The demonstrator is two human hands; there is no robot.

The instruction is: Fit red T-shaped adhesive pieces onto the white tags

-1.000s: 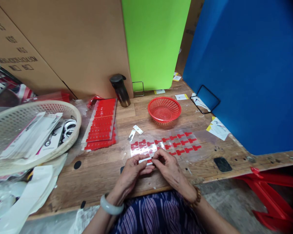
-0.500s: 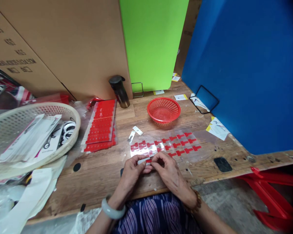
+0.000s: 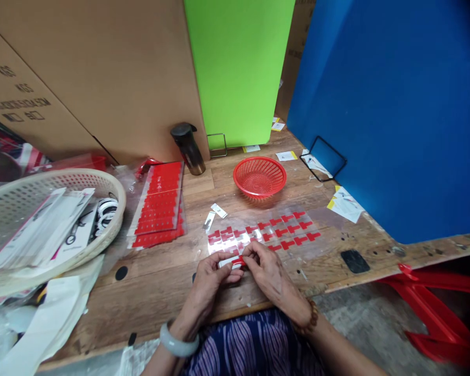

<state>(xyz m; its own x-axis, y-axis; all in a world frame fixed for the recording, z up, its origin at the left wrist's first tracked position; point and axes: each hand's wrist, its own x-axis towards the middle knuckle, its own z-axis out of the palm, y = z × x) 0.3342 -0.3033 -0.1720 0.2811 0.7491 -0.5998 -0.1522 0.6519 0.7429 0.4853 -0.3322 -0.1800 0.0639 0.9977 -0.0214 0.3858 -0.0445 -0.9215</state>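
A small flat white piece [image 3: 227, 262] is pinched between the thumb and fingers of my left hand [image 3: 207, 279], close to the table's front edge. At its right end, my right hand [image 3: 269, 274] grips a red sticker [image 3: 239, 260] that lies against the piece; the fingertips partly hide where they meet. Just beyond my hands, a clear sheet [image 3: 314, 251] carries rows of red T-shaped stickers [image 3: 293, 228]. Two small white-and-silver pieces [image 3: 219, 210] lie behind the sheet's left end.
A red basket [image 3: 260, 194] stands behind the sheet. To the left are stacked red sticker sheets [image 3: 160, 196] and a pale basket [image 3: 119, 206] of cards and rings. A dark bottle [image 3: 189, 150] stands by cardboard [image 3: 141, 78]. Green [image 3: 238, 68] and blue panels [image 3: 391, 120] rise behind.
The red sticker now shows more plainly between my hands, against the white piece. My fingers have shifted slightly, and the whole view has moved a little.
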